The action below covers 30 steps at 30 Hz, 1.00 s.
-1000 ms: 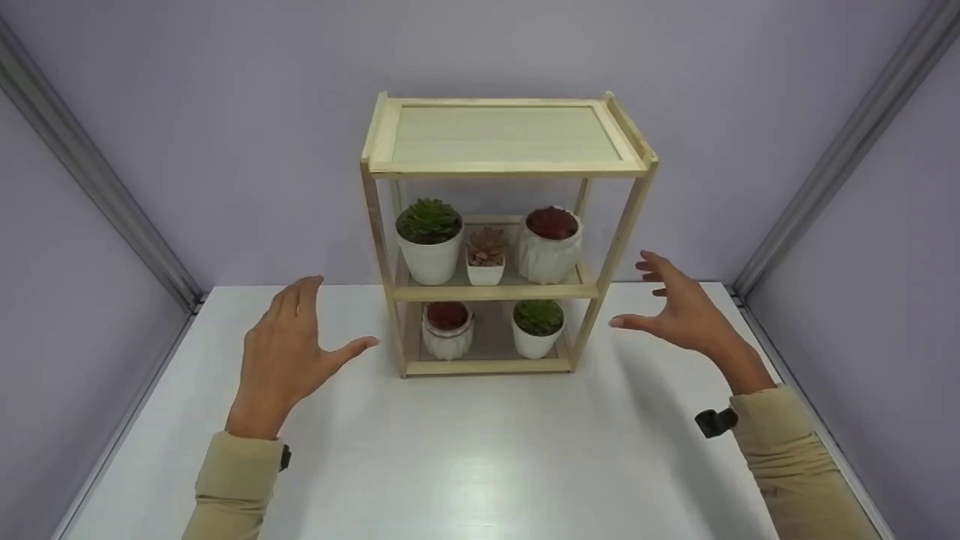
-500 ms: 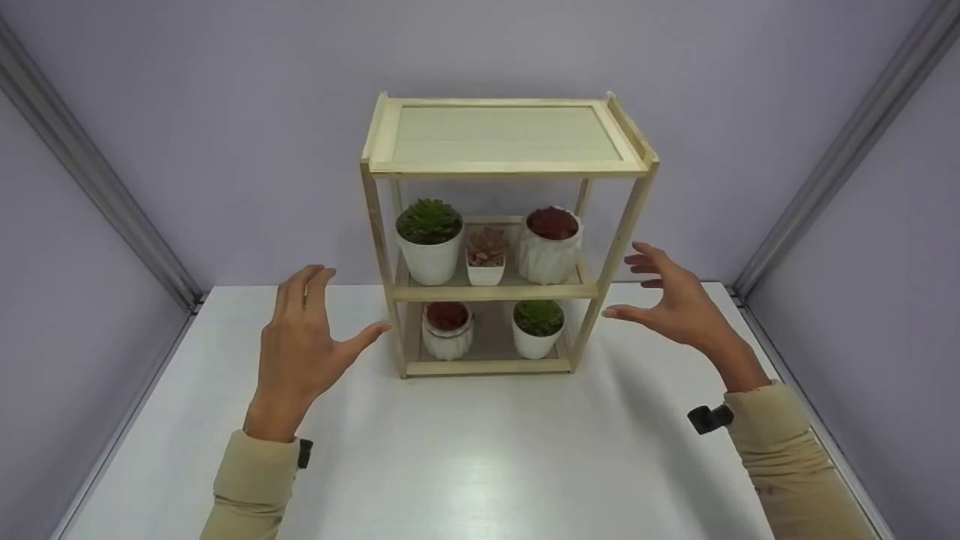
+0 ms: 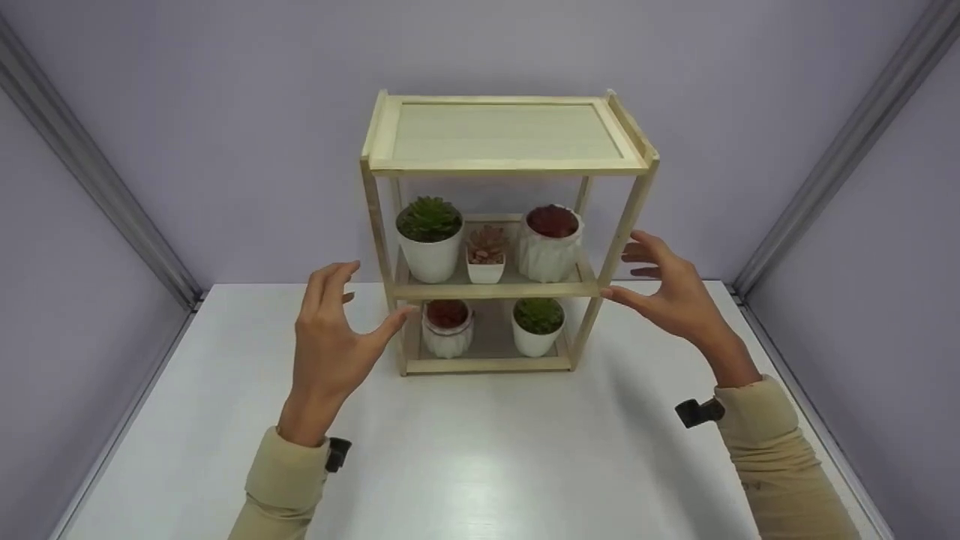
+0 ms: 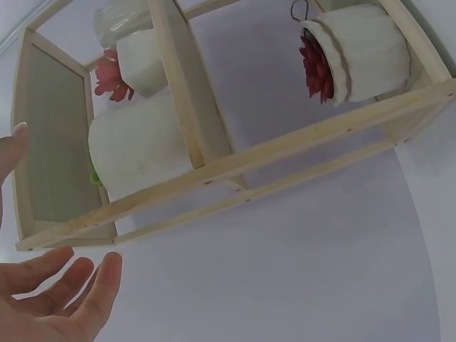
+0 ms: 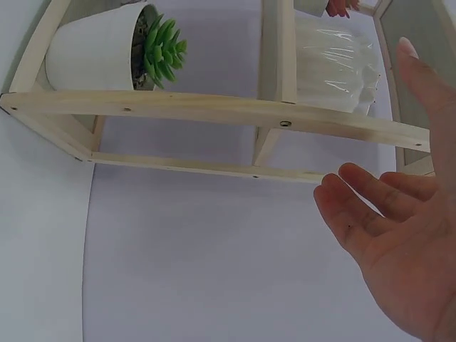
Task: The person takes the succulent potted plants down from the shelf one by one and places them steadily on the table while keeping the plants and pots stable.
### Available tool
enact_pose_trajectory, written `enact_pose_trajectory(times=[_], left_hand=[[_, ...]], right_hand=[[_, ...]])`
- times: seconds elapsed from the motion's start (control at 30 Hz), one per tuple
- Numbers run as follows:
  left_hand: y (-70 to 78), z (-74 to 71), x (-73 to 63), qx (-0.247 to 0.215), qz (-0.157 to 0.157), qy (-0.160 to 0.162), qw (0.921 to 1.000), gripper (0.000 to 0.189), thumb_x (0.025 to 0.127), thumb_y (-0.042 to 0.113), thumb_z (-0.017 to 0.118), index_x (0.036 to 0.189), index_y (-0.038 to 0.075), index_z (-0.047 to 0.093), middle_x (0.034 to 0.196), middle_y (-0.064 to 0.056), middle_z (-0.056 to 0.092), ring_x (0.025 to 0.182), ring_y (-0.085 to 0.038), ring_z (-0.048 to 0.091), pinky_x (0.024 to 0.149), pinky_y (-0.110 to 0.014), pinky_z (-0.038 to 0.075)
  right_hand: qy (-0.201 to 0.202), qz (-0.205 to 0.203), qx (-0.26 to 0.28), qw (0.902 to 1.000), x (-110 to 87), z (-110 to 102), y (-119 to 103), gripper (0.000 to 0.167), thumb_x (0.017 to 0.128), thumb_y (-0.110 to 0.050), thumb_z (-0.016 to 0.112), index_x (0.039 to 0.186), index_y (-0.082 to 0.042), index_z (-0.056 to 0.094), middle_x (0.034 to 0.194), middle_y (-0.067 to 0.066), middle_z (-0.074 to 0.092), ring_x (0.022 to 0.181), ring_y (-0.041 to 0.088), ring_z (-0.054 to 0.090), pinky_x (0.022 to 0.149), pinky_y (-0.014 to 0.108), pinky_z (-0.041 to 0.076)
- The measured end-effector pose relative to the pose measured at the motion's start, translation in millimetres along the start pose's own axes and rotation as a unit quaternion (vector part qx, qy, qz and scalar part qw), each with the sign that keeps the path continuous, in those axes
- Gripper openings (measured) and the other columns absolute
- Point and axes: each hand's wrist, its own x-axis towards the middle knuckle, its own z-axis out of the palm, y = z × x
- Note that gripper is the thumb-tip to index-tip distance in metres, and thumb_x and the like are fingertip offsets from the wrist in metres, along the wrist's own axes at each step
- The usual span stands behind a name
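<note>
A pale wooden shelf (image 3: pixel 495 168) with a bare top and two lower tiers stands near the back wall. My left hand (image 3: pixel 330 345) is beside its left side, thumb and fingers spread apart, the thumb overlapping the left post in the head view. On the other side my right hand (image 3: pixel 675 296) is spread likewise, its thumb tip at the right post. Neither palm holds anything. The middle tier bears a green succulent (image 3: pixel 430 255), a small pink succulent (image 3: pixel 486 271) and a red plant in a ribbed white pot (image 3: pixel 550 253).
The bottom tier carries a red plant in a white pot (image 3: pixel 448 342) and a green plant in a white pot (image 3: pixel 535 342). The shelf stands on a white table (image 3: pixel 480 450) with pale walls (image 3: pixel 225 135) behind and at both sides.
My left hand has moved right and slightly up toward the shelf. My right hand has come a little left and up, closing on the right post. The shelf and plants look unmoved.
</note>
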Motion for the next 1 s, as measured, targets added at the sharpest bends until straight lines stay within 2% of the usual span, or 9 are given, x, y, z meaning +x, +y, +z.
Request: enact_pose_trajectory(times=[0.17,0.3,0.47,0.53,0.6,0.73,0.8,1.0], left_hand=[[6.1,7.0,0.7,-0.015,0.003,0.01,0.9998,0.081,0.076,0.036,0.096,0.135,-0.006,0.06,0.132,-0.025,0.061,0.124,-0.039,0.063,0.097,-0.05,0.06],[10.6,10.8,3.2,-0.027,-0.011,0.016,0.9995,0.082,0.077,0.037,0.096,0.137,-0.005,0.059,0.132,-0.024,0.061,0.124,-0.037,0.063,0.1,-0.048,0.059],[19.4,15.9,5.6,-0.045,-0.04,0.025,0.9979,0.085,0.078,0.035,0.095,0.141,-0.006,0.057,0.134,-0.024,0.063,0.124,-0.037,0.064,0.102,-0.048,0.058],[23.2,18.2,6.8,-0.055,-0.05,0.035,0.9966,0.085,0.077,0.033,0.096,0.142,-0.007,0.057,0.135,-0.024,0.064,0.125,-0.039,0.064,0.101,-0.05,0.058],[27.1,20.8,8.0,-0.067,-0.06,0.048,0.9947,0.085,0.077,0.032,0.096,0.142,-0.007,0.058,0.135,-0.025,0.065,0.125,-0.039,0.064,0.101,-0.05,0.059],[35.4,28.0,9.6,-0.088,-0.071,0.068,0.9912,0.082,0.078,0.032,0.096,0.14,-0.008,0.059,0.135,-0.025,0.065,0.126,-0.039,0.065,0.102,-0.049,0.059],[39.2,31.7,9.3,-0.094,-0.077,0.075,0.9898,0.081,0.079,0.033,0.095,0.14,-0.008,0.06,0.136,-0.026,0.065,0.128,-0.038,0.064,0.103,-0.048,0.059],[44.7,43.3,8.1,-0.111,-0.105,0.095,0.9837,0.081,0.079,0.032,0.095,0.141,-0.007,0.059,0.141,-0.024,0.061,0.135,-0.037,0.06,0.104,-0.048,0.058]], right_hand=[[0.011,-0.002,0.02,0.9997,3.3,1,-5,0.083,0.089,-0.023,0.087,0.157,-0.007,0.043,0.142,0.018,0.065,0.132,0.035,0.064,0.109,0.051,0.053],[0.03,0.004,0.052,0.9982,6.9,3,-10,0.075,0.091,-0.023,0.085,0.155,-0.01,0.048,0.14,0.014,0.066,0.133,0.028,0.063,0.111,0.046,0.053],[0.05,0.019,0.081,0.9952,10.8,6,-17,0.061,0.098,-0.025,0.078,0.151,-0.009,0.053,0.139,0.011,0.066,0.131,0.026,0.064,0.107,0.025,0.054],[0.055,0.024,0.089,0.9942,12.7,8,-20,0.055,0.101,-0.027,0.073,0.149,-0.008,0.054,0.14,0.009,0.066,0.131,0.026,0.065,0.104,0.021,0.054],[0.059,0.031,0.096,0.9932,14.7,10,-21,0.051,0.104,-0.029,0.069,0.148,-0.008,0.055,0.141,0.009,0.066,0.132,0.026,0.064,0.106,0.026,0.055],[0.073,0.042,0.116,0.9897,17.6,14,-24,0.046,0.109,-0.032,0.06,0.146,-0.006,0.057,0.139,0.009,0.068,0.13,0.026,0.065,0.112,0.047,0.053],[0.081,0.046,0.132,0.9869,18.8,15,-25,0.045,0.111,-0.033,0.055,0.145,-0.005,0.057,0.138,0.01,0.069,0.129,0.028,0.065,0.112,0.05,0.052],[0.12,0.057,0.18,0.9748,21.5,19,-25,0.049,0.114,-0.039,0.044,0.136,0.001,0.062,0.13,0.015,0.07,0.126,0.035,0.067,0.101,0.031,0.059]])
